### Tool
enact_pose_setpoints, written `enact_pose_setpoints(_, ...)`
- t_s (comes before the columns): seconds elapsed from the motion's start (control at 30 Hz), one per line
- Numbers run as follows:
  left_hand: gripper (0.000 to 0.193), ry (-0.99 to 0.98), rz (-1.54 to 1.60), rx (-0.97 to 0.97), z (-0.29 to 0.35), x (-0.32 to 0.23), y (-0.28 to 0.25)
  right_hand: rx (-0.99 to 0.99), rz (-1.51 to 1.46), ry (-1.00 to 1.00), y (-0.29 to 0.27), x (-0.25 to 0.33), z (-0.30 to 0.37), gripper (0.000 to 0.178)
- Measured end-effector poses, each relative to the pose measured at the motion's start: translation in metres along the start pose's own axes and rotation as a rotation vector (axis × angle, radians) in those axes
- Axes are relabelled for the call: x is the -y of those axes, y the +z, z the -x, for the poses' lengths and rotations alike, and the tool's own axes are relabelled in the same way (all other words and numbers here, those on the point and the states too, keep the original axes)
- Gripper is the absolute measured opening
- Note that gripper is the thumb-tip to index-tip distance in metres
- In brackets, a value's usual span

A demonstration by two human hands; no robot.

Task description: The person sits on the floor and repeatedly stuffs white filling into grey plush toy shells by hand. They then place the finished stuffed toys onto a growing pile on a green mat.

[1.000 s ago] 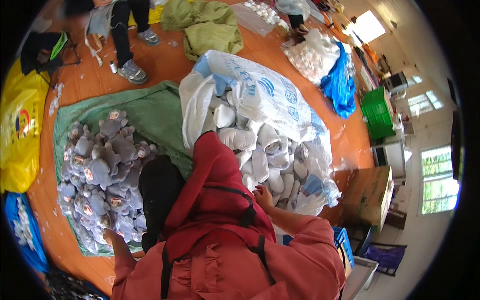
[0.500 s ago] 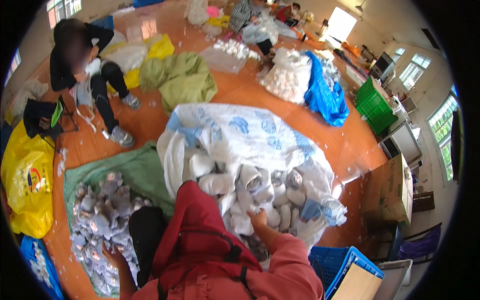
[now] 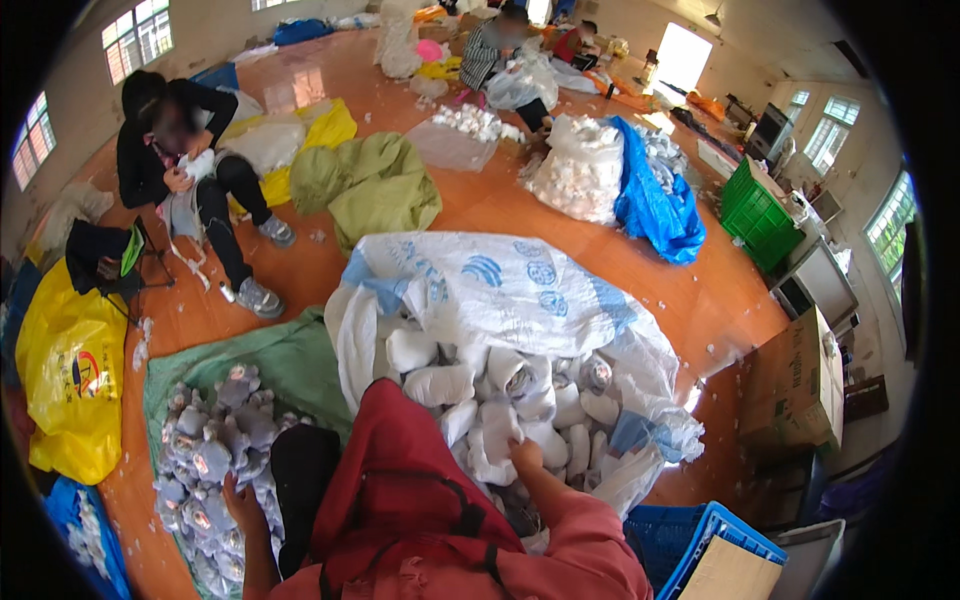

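A white, limp, unstuffed plush shell lies at the near edge of a heap of the same white shells inside a large open white woven sack with blue print spread on the orange floor. The right hand reaches into the heap and closes its fingers around this shell, pinching the fabric. To the left, the left hand rests with fingers loosely spread on a pile of grey stuffed plush toys lying on a green cloth sheet; whether it grips any toy I cannot tell. A red apron covers the person's lap between both piles. A blue plastic crate stands at the lower right, a yellow bag at the left. Another person in black sits further back on the floor.
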State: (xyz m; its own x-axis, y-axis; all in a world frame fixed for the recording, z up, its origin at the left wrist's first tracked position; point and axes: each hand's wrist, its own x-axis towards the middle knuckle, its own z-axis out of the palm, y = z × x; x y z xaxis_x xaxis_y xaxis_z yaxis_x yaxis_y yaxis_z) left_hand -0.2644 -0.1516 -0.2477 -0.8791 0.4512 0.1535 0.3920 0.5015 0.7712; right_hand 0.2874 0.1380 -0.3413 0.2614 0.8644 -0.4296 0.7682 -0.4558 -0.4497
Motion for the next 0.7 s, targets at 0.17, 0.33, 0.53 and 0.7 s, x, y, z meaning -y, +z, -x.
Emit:
enact_pose_setpoints(0.17,0.039,0.155,0.181,0.107,-0.004,-0.081,0.005,0.178,-0.980,-0.148,-0.026,0.010,0.070,0.022)
enact_pose_setpoints(0.33,0.029,0.366,0.303,0.309,0.005,-0.183,0.011,0.392,-1.206,-0.302,-0.066,0.086,0.127,0.025)
enact_pose_setpoints(0.53,0.056,0.540,0.463,0.547,0.028,-0.283,-0.004,0.783,-1.326,-0.543,-0.056,0.168,0.159,0.032)
enact_pose_setpoints(0.7,0.107,0.439,0.675,0.810,0.044,-0.305,-0.024,1.125,-1.318,-0.652,-0.036,0.214,0.199,0.033)
